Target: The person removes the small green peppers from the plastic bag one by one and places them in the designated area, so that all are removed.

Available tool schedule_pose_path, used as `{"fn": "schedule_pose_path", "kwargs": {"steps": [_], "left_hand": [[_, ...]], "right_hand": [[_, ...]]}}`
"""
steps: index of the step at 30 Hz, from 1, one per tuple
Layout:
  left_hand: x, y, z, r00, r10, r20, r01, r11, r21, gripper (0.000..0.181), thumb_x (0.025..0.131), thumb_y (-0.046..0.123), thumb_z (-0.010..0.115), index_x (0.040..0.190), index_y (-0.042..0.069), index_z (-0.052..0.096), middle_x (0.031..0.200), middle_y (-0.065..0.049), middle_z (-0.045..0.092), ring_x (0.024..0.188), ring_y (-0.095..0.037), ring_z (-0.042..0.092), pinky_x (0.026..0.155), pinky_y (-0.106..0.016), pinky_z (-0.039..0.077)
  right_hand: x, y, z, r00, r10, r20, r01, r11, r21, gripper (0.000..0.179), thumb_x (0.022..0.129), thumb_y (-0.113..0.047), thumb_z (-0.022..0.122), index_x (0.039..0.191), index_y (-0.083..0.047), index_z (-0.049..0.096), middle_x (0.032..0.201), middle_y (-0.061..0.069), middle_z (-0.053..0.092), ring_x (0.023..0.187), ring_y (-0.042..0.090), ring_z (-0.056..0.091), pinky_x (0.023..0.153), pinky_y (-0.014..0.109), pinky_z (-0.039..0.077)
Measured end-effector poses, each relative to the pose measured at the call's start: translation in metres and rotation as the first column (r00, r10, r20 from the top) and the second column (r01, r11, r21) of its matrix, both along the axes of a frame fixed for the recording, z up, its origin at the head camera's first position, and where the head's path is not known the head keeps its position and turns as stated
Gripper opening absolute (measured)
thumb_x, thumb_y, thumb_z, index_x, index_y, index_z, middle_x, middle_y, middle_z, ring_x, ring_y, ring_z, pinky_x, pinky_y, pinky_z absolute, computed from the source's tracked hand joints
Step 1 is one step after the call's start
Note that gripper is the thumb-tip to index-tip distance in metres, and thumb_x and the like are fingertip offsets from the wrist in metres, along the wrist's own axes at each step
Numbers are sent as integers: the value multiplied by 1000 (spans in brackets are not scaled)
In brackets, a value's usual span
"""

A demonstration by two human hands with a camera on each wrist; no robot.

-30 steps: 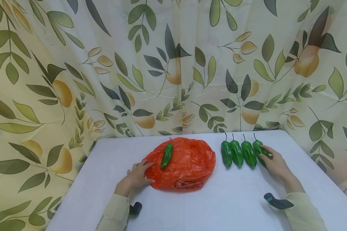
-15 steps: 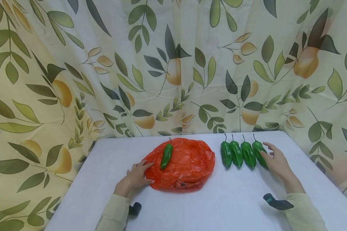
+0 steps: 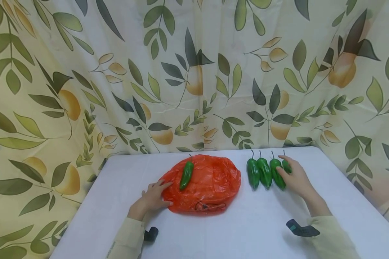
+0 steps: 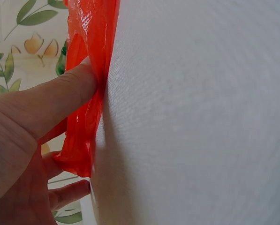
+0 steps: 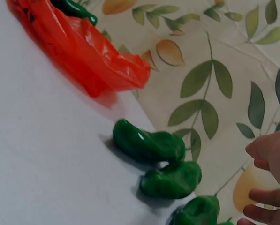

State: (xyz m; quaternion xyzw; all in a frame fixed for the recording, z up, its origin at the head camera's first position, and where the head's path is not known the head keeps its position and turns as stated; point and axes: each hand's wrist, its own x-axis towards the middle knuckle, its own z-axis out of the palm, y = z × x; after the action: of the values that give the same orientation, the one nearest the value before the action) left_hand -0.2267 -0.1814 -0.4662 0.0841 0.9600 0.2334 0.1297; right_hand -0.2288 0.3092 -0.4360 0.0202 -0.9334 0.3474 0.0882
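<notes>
A crumpled red plastic bag (image 3: 214, 180) lies on the white table, with one green pepper (image 3: 186, 175) on top. My left hand (image 3: 153, 197) rests on the bag's left edge; in the left wrist view the thumb (image 4: 67, 91) touches the plastic and the fingers are spread. Right of the bag, several green peppers (image 3: 253, 174) lie in a row, stems pointing away. My right hand (image 3: 298, 181) hovers over the row's right end, partly hiding the rightmost pepper (image 3: 286, 166). In the right wrist view its fingers are apart and hold nothing, above the nearest pepper (image 5: 198, 211).
A leaf-and-fruit patterned curtain (image 3: 227, 72) hangs right behind the table's far edge. Each sleeve has a dark wrist device, the right one (image 3: 303, 229) jutting over the white tabletop (image 3: 246, 230).
My right hand first touched the rightmost pepper, then drew slightly to its right side, and now has moved left over the last two peppers. The left hand and bag have stayed put.
</notes>
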Motion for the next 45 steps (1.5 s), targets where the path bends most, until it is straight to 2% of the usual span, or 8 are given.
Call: {"fn": "schedule_pose_path", "kwargs": {"steps": [4,11,17,23,34,39,45], "left_hand": [[0,-1,-1,1000,4,0,-4,1000,2,77,82,32,83,151,24,49,162,-12,36,144,-42,31,112,-80,23],[-2,0,-2,1000,3,6,-3,1000,3,77,82,34,83,150,26,49,162,-11,36,144,-42,31,112,-79,23],[-2,0,-2,1000,6,4,-6,1000,4,77,82,35,84,150,26,49,162,-11,36,144,-42,32,112,-79,24],[-2,2,0,1000,4,5,-4,1000,5,77,82,34,83,151,26,49,162,-12,36,144,-42,32,112,-79,23],[-1,1,3,1000,2,14,-2,1000,2,77,82,33,83,151,24,49,162,-12,36,144,-42,32,112,-79,23],[-2,1,1,1000,2,13,-2,1000,-2,78,82,32,84,151,24,49,162,-12,36,144,-42,32,112,-80,23],[-2,-1,2,1000,0,13,0,1000,1,77,82,32,83,151,25,49,162,-13,36,145,-42,31,112,-80,22]], "right_hand": [[1,-17,2,998,48,-44,-47,998,34,52,104,-16,53,149,6,39,150,39,37,139,61,31,109,78,28],[3,-55,6,991,130,-30,-128,991,41,53,102,-17,57,150,-1,41,153,31,40,143,54,33,111,76,29],[-2,-91,4,982,183,-54,-180,982,54,51,100,-15,59,148,-5,46,152,28,43,141,51,37,109,75,34],[-4,-127,0,971,236,-34,-235,972,22,51,99,-16,61,147,-5,48,151,26,46,140,48,40,107,71,41],[-6,-196,1,929,368,37,-366,929,-47,54,100,-23,62,151,-15,45,155,14,45,144,38,40,110,66,42],[-11,-217,-9,908,410,85,-400,909,-115,52,101,-23,61,150,-15,46,155,10,46,147,35,38,114,65,38],[-19,-236,-19,882,449,142,-428,891,-152,54,102,-21,61,153,-17,44,157,10,45,149,35,35,117,66,34]]}}
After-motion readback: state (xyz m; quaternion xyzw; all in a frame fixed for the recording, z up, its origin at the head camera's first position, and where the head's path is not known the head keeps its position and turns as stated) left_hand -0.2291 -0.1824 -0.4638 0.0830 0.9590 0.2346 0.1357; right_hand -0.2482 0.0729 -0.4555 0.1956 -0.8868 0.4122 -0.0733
